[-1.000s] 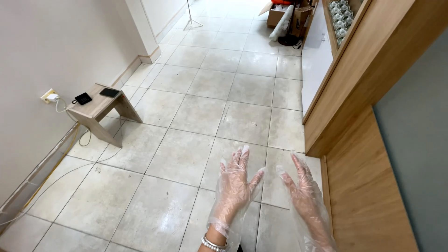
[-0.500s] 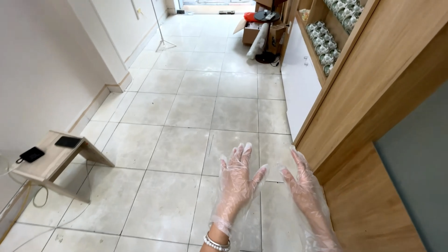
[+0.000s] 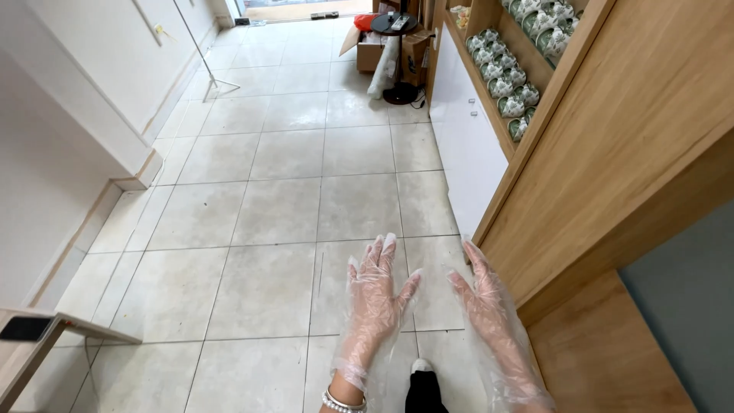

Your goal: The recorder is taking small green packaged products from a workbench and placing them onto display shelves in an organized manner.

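On the wooden shelves (image 3: 489,57), rows of green-patterned jars (image 3: 508,80).

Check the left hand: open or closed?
Open. The left hand is spread, gloved fingers fanned apart above the floor, holding nothing.

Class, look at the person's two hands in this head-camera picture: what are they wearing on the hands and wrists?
Both the left hand and the right hand wear loose, clear, thin plastic gloves that crinkle and flare wide at the cuffs. A beaded, pearl-like bracelet circles the left wrist. No sleeves show.
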